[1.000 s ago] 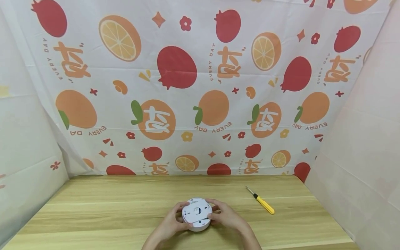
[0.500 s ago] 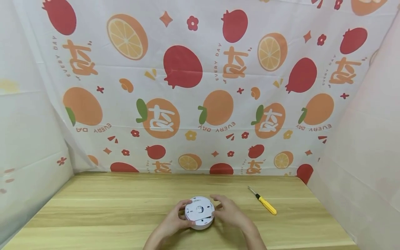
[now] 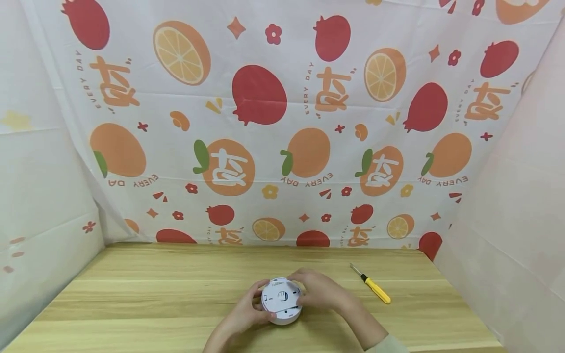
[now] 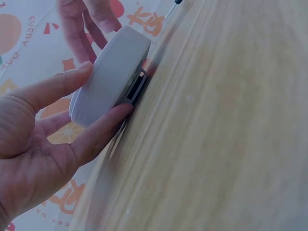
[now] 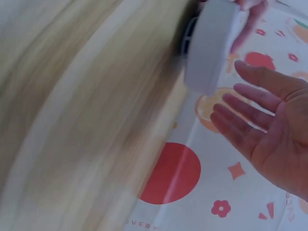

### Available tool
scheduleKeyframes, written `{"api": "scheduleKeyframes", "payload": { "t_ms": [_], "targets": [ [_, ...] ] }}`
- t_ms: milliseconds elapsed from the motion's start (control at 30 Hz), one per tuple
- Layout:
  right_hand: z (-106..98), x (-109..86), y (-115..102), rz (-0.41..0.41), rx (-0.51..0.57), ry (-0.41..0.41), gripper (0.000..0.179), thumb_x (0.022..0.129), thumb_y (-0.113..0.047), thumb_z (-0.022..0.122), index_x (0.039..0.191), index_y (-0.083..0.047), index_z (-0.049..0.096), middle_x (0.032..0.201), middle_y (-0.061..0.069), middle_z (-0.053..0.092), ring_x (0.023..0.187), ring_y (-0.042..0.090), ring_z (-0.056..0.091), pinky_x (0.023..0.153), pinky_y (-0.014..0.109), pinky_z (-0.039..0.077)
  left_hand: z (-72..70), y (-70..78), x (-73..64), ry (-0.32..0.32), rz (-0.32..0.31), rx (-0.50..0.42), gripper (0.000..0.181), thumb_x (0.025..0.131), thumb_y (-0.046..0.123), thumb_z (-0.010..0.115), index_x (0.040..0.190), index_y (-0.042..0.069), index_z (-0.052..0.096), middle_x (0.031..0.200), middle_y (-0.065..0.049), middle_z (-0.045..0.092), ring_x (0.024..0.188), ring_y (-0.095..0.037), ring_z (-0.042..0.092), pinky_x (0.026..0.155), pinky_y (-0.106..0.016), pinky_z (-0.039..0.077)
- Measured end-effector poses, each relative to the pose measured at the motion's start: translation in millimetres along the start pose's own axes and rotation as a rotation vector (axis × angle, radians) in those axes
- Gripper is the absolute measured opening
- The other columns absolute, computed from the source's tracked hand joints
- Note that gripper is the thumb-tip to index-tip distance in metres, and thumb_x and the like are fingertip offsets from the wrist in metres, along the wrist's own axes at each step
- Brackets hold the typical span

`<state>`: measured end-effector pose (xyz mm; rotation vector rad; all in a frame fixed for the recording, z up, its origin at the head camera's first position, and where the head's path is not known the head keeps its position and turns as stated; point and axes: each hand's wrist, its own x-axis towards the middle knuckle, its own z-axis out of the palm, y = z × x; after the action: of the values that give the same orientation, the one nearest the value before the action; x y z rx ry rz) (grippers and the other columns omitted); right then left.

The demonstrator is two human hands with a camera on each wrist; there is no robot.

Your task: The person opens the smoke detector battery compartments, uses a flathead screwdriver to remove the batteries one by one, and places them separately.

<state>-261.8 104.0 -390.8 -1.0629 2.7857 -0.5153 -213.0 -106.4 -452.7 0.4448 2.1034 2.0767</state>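
Note:
A round white smoke detector (image 3: 279, 305) sits near the front middle of the table, its printed flat face turned up. Dark openings show on its underside in the left wrist view, close over the wood. My left hand (image 3: 242, 312) grips its left side, thumb on the upper rim and a finger reaching under the lower edge. At the right rim hovers my right hand (image 3: 324, 291). In the right wrist view that hand (image 5: 274, 125) has loosely spread fingers, with a gap between them and the smoke detector (image 5: 210, 48).
A screwdriver (image 3: 375, 289) with a yellow handle lies on the wooden table (image 3: 176, 289) to the right, its tip pointing away. Fruit-printed cloth (image 3: 265, 147) hangs behind the table, and pale cloth walls stand at both sides.
My right hand has let go of the smoke detector's right side and risen slightly, its sleeve now showing. My left hand keeps its grip. The head view has shifted a little.

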Motion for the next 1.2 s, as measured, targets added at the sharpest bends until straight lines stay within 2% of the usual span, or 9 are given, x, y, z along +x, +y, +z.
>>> {"api": "scheduleKeyframes", "payload": {
  "t_ms": [167,400,567,733,1200],
  "targets": [
    [2.0,3.6,2.4,-0.056,-0.050,-0.052,0.054,0.073,-0.017,0.077,0.122,-0.007,0.058,0.118,0.000,0.055,0.108,0.013,0.050,0.090,0.026,0.044,0.2,-1.4,0.5,-0.009,-0.013,-0.006,0.082,0.070,-0.012,0.070,0.137,-0.012,0.021,0.124,-0.043,0.027,0.091,-0.028,0.056,0.075,-0.036,0.054],
    [1.7,7.7,5.1,-0.091,-0.063,-0.083,0.055,0.073,-0.018,0.076,0.124,-0.008,0.056,0.120,-0.002,0.052,0.111,0.013,0.047,0.092,0.026,0.043,0.1,-1.9,1.0,-0.001,-0.010,0.017,0.083,0.069,-0.011,0.070,0.136,-0.012,0.022,0.124,-0.042,0.028,0.091,-0.027,0.056,0.076,-0.036,0.054],
    [2.2,12.1,8.2,-0.103,-0.075,-0.102,0.055,0.074,-0.021,0.076,0.123,-0.009,0.057,0.119,-0.004,0.050,0.110,0.011,0.045,0.092,0.026,0.042,0.4,0.2,1.5,-0.005,-0.036,-0.013,0.083,0.071,-0.011,0.070,0.137,-0.012,0.020,0.126,-0.041,0.028,0.093,-0.027,0.055,0.077,-0.036,0.053],
    [4.3,13.6,10.7,-0.141,-0.085,-0.090,0.055,0.072,-0.021,0.076,0.122,-0.008,0.058,0.118,-0.004,0.050,0.107,0.009,0.045,0.090,0.024,0.043,1.2,1.4,0.8,-0.006,-0.047,-0.031,0.083,0.072,-0.011,0.070,0.137,-0.012,0.020,0.126,-0.041,0.027,0.092,-0.026,0.055,0.076,-0.037,0.053],
    [6.5,13.7,13.5,-0.222,-0.096,-0.042,0.056,0.069,-0.021,0.075,0.121,-0.007,0.058,0.119,-0.002,0.049,0.105,0.008,0.046,0.089,0.022,0.043,0.5,2.3,-0.1,-0.004,-0.033,0.005,0.082,0.071,-0.009,0.071,0.137,-0.013,0.021,0.126,-0.041,0.029,0.092,-0.027,0.055,0.076,-0.035,0.053]
  ]
}}
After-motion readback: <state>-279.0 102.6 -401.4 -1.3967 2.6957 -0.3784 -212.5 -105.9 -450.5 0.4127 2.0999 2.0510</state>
